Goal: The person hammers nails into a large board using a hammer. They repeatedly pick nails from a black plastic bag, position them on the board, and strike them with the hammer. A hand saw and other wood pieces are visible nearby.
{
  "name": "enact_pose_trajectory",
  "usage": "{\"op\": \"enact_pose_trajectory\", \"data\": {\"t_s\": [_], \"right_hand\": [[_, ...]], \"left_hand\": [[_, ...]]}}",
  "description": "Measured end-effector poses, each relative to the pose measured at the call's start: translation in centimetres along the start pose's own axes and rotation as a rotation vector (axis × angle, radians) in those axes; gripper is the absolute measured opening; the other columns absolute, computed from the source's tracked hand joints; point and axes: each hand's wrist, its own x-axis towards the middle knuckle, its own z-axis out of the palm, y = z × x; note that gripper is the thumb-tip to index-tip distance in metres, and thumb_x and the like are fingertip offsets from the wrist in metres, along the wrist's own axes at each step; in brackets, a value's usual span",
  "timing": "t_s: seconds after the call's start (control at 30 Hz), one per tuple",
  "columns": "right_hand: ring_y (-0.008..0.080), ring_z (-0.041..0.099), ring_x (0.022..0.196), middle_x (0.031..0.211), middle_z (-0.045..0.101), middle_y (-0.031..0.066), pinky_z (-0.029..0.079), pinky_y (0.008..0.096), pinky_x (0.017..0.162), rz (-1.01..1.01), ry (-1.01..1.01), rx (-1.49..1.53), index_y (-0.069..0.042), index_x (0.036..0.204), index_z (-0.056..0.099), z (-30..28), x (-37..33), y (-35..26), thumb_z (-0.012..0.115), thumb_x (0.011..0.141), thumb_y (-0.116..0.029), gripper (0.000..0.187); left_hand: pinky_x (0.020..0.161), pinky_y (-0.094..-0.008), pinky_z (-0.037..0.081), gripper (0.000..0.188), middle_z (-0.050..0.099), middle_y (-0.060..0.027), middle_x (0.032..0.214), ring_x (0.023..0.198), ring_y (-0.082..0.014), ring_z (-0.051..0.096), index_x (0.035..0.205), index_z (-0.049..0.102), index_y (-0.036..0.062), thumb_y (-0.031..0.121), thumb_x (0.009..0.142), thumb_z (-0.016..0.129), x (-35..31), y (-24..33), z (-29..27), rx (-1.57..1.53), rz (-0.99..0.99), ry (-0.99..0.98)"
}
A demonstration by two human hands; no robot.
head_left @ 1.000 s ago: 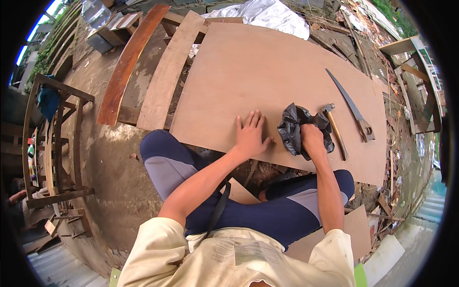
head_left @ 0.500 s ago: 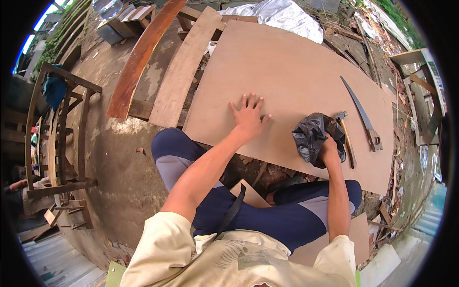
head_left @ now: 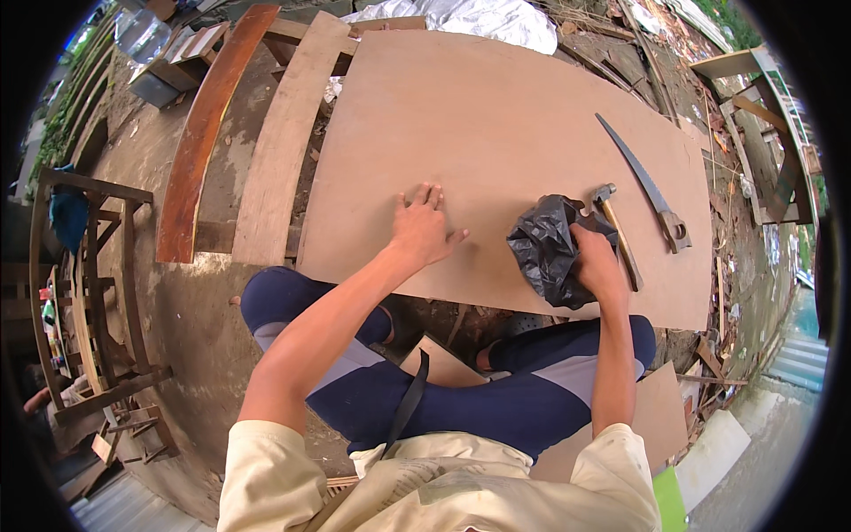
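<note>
Left hand (head_left: 423,232) flat on the board (head_left: 443,115), palm down, fingers a bit apart, thumb out to the right, holding nothing. Right hand (head_left: 601,263) at the right side of the black bag (head_left: 542,251), fingers down in its crumpled opening; can't tell if they're gripping anything in there. Bag sits on the board near the edge closest to the person, right of the left hand and well apart from it. Hammer (head_left: 620,243) lies just right of the bag, head at the far end, wooden handle toward the person. Saw (head_left: 640,176) further right, blade pointing away, handle at the near end. Person's legs (head_left: 461,412) are bent at the near edge, navy and grey trousers. Left of the board: pale plank (head_left: 288,133), then reddish-brown plank (head_left: 217,124). White sheet (head_left: 483,19) bunched past the far edge. Blue cloth (head_left: 68,220) hangs on a wooden frame (head_left: 139,284), far left.
</note>
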Motion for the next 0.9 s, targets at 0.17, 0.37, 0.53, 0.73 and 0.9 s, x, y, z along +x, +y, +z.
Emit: {"op": "enact_pose_trajectory", "data": {"t_s": [0.17, 0.37, 0.53, 0.73, 0.9], "right_hand": [[0.0481, 0.063, 0.097, 0.094, 0.067, 0.0278, 0.050, 0.0525, 0.080, -0.028, -0.038, 0.080, 0.003, 0.097, 0.062, 0.5, -0.2, -0.5, 0.062, 0.077, -0.001, 0.020], [0.0474, 0.062, 0.100, 0.097, 0.067, 0.0275, 0.049, 0.0524, 0.082, -0.025, 0.004, 0.104, 0.004, 0.096, 0.061, 0.1, 1.1, -0.6, 0.059, 0.077, 0.005, 0.019], [0.0476, 0.062, 0.101, 0.099, 0.067, 0.0275, 0.048, 0.0540, 0.084, 0.019, -0.051, 0.026, 0.004, 0.098, 0.063, -0.9, 0.9, -1.2, 0.060, 0.081, 0.003, 0.017], [0.0408, 0.067, 0.092, 0.097, 0.070, 0.0243, 0.051, 0.0468, 0.080, 0.159, -0.106, 0.227, 0.002, 0.103, 0.068, -2.7, 0.2, -1.9, 0.064, 0.087, -0.002, 0.016], [0.0189, 0.065, 0.076, 0.086, 0.071, 0.0143, 0.050, 0.0333, 0.071, 0.236, 0.108, 0.374, 0.001, 0.106, 0.070, -6.7, 0.8, -2.1, 0.066, 0.096, -0.010, 0.016]], "left_hand": [[0.121, -0.0566, 0.026, 0.081, 0.040, -0.0113, 0.160, 0.151, -0.0303, 0.032, 0.148, 0.047, -0.0021, 0.060, 0.097, 0.049, -0.2, -1.2, 1.0, 0.005, 0.037, 0.015], [0.122, -0.0558, 0.024, 0.077, 0.041, -0.0078, 0.161, 0.150, -0.0304, 0.034, 0.150, 0.047, 0.0051, 0.061, 0.097, 0.047, 0.3, -2.3, 0.3, 0.063, 0.070, 0.040], [0.123, -0.0561, 0.023, 0.079, 0.039, -0.0081, 0.162, 0.151, -0.0301, 0.031, 0.151, 0.046, 0.0047, 0.063, 0.097, 0.046, 1.3, -2.9, 0.1, 0.059, 0.096, 0.079], [0.122, -0.0564, 0.024, 0.083, 0.036, -0.0095, 0.163, 0.152, -0.0305, 0.029, 0.153, 0.042, 0.0039, 0.064, 0.095, 0.049, 1.1, -3.0, 0.0, 0.156, 0.143, 0.021], [0.121, -0.0563, 0.026, 0.086, 0.036, -0.0110, 0.163, 0.151, -0.0304, 0.030, 0.153, 0.041, 0.0034, 0.064, 0.094, 0.053, 0.5, -3.5, 0.9, 0.067, 0.158, 0.061]]}}
